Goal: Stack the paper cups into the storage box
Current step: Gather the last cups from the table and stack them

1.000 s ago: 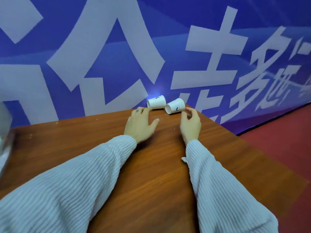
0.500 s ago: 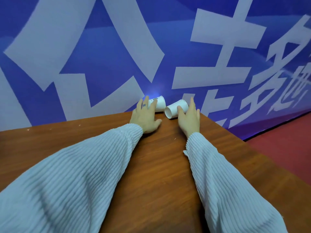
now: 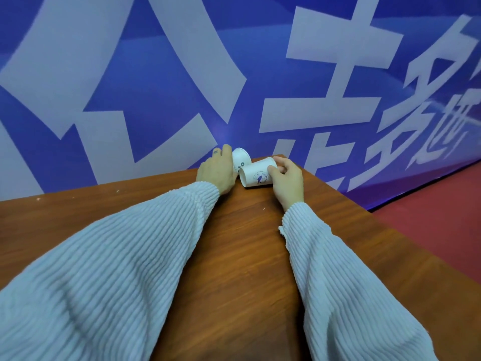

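Two white paper cups with small printed logos are at the far edge of the wooden table [image 3: 247, 256]. My left hand [image 3: 217, 170] wraps around the left cup [image 3: 242, 158], which is partly hidden behind my fingers. The right cup [image 3: 256, 175] lies on its side with its open mouth facing left, and my right hand [image 3: 287, 178] grips it by its base end. The two cups touch or nearly touch. No storage box is in view.
A blue banner [image 3: 156, 87] with large white characters rises directly behind the table's far edge. The table's right edge runs diagonally, with red floor [image 3: 442, 217] beyond it. My ribbed white sleeves cover much of the near tabletop.
Both hands have moved from beside the cups to closing around them. The right cup has shifted toward me and left. The camera has leaned closer to the wall.
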`<action>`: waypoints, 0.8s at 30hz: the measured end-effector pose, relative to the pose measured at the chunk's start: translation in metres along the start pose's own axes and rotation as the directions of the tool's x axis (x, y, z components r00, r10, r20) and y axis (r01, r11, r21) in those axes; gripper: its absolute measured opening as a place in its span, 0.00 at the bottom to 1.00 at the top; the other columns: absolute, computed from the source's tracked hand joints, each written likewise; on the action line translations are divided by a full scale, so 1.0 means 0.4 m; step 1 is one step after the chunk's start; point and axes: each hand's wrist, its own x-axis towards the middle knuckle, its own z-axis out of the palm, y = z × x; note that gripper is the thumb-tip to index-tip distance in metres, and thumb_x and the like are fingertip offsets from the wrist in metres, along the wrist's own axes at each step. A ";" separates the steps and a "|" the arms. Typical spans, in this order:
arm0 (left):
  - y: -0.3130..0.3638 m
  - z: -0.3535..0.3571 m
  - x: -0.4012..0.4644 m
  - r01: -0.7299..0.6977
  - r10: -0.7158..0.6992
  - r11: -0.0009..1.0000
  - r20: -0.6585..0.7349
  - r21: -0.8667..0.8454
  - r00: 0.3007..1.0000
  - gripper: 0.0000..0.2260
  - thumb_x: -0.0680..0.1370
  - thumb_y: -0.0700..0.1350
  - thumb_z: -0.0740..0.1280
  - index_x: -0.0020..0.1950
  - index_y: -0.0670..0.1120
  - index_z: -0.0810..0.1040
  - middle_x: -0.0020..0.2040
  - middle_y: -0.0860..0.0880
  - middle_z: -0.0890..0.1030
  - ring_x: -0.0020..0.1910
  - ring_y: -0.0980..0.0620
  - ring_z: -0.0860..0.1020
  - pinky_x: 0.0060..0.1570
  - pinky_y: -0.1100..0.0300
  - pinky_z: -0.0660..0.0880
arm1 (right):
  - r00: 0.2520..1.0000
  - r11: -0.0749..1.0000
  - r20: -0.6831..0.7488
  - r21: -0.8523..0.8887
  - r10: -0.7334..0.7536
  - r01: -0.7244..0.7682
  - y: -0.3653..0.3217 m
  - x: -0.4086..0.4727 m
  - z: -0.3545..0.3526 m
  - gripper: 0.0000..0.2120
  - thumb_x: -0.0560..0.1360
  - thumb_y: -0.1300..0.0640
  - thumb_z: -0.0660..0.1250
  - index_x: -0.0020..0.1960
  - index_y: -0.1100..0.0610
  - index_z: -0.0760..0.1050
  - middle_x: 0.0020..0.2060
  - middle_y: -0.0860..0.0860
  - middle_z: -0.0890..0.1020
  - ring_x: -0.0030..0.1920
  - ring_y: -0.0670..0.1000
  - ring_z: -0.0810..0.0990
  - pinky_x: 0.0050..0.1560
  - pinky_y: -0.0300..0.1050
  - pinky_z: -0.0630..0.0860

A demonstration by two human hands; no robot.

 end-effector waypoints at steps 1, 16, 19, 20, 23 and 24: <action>0.001 -0.009 -0.010 0.019 -0.019 1.000 0.005 -0.010 1.000 0.21 0.80 0.50 0.69 0.67 0.43 0.66 0.64 0.40 0.72 0.53 0.39 0.79 0.48 0.48 0.75 | 1.000 0.999 0.003 0.038 0.005 -0.005 -0.006 -0.015 -0.005 0.15 0.81 0.60 0.66 0.67 0.53 0.77 0.55 0.48 0.83 0.53 0.45 0.84 0.46 0.35 0.81; -0.021 -0.248 -0.385 0.191 -0.189 0.933 0.037 -0.306 0.981 0.22 0.73 0.48 0.73 0.65 0.46 0.72 0.56 0.46 0.79 0.54 0.45 0.78 0.45 0.55 0.73 | 0.992 0.947 -0.028 0.300 0.126 -0.112 -0.109 -0.396 -0.103 0.10 0.78 0.59 0.71 0.58 0.53 0.82 0.52 0.48 0.86 0.54 0.47 0.85 0.55 0.47 0.84; -0.027 -0.310 -0.470 0.173 -0.188 0.914 -0.007 -0.367 0.982 0.23 0.75 0.49 0.73 0.67 0.46 0.72 0.55 0.48 0.80 0.52 0.48 0.79 0.42 0.58 0.77 | 0.991 0.948 0.003 0.290 0.137 -0.132 -0.137 -0.469 -0.118 0.10 0.79 0.59 0.70 0.60 0.54 0.81 0.53 0.48 0.86 0.54 0.47 0.85 0.55 0.46 0.84; -0.034 -0.333 -0.497 0.166 -0.189 0.908 -0.021 -0.385 0.982 0.22 0.76 0.49 0.73 0.67 0.46 0.72 0.55 0.49 0.80 0.52 0.49 0.79 0.40 0.61 0.75 | 0.991 0.949 0.017 0.286 0.131 -0.130 -0.152 -0.489 -0.122 0.10 0.79 0.59 0.70 0.60 0.54 0.81 0.53 0.48 0.85 0.54 0.47 0.85 0.53 0.45 0.84; -0.068 -0.412 -0.573 0.160 -0.199 0.900 -0.054 -0.405 0.979 0.22 0.76 0.50 0.73 0.67 0.47 0.72 0.55 0.49 0.80 0.50 0.50 0.80 0.39 0.63 0.74 | 0.995 0.955 0.053 0.282 0.085 -0.096 -0.214 -0.549 -0.112 0.10 0.80 0.59 0.70 0.61 0.55 0.80 0.54 0.49 0.85 0.54 0.47 0.85 0.49 0.40 0.83; -0.083 -0.439 -0.599 0.169 -0.212 0.898 -0.062 -0.407 0.975 0.23 0.76 0.51 0.74 0.67 0.47 0.72 0.56 0.49 0.80 0.51 0.49 0.80 0.42 0.60 0.77 | 0.996 0.956 0.068 0.282 0.065 -0.081 -0.237 -0.569 -0.101 0.10 0.80 0.60 0.70 0.61 0.55 0.80 0.54 0.49 0.85 0.54 0.47 0.85 0.50 0.41 0.83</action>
